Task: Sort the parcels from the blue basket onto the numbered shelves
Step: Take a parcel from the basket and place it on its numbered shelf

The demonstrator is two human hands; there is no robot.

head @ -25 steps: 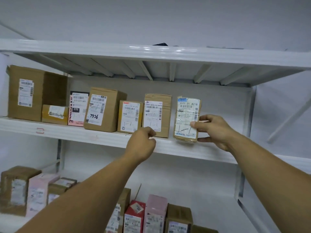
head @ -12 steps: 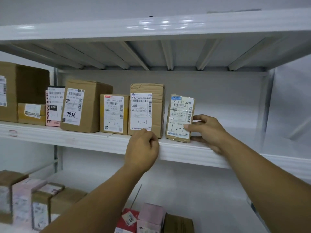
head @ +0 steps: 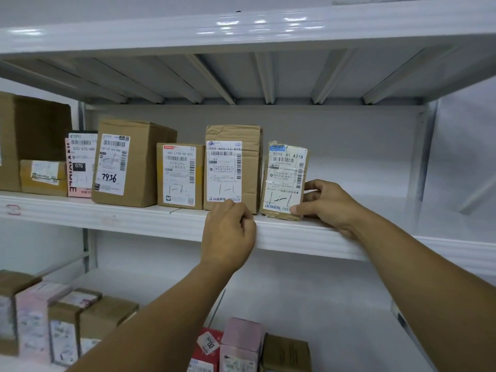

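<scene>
A small brown parcel [head: 285,181] with a white label marked "501E" stands upright on the white middle shelf [head: 150,224], at the right end of a row of parcels. My right hand [head: 326,204] grips its lower right side, thumb on the label's bottom edge. My left hand [head: 228,232] is curled at the shelf's front edge, its fingertips against the bottom of the taller brown box [head: 232,167] next to the small parcel. The blue basket is out of view.
More boxes line the shelf to the left, among them a labelled box [head: 180,176], one marked "7936" [head: 126,162] and a pink one [head: 80,163]. The lower shelf holds several pink, red and brown parcels [head: 241,345]. An upper shelf [head: 241,28] runs overhead.
The small parcel has been lowered and now stands on the shelf beside the taller box. My left hand has risen to the shelf edge. The view has moved closer.
</scene>
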